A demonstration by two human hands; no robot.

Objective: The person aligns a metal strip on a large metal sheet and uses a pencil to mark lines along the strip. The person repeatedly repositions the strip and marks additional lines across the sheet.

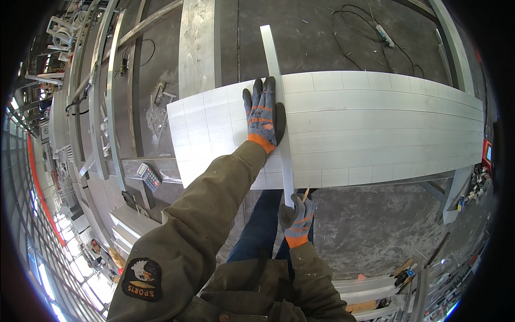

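A white panel (pixel 386 115) marked with a grid of thin lines lies in front of me. Across it, running from the far side to the near side, is a long flat metal bar (pixel 271 51). My left hand (pixel 262 115), in a grey and orange work glove, lies flat on the panel with its fingers stretched along the bar and its thumb over the bar. At the panel's near edge, my gloved right hand (pixel 299 220) is closed around the bar's near end. A pencil (pixel 306 194) sticks up from between its fingers; its lower part is hidden.
Metal frame rails (pixel 110 91) stand at the left, with a calculator (pixel 148 177) beside them. A wide pale board (pixel 198 48) reaches away beyond the panel. A power strip (pixel 384 35) with a looped black cable lies on the floor at the far right. White profiles (pixel 370 290) lie near right.
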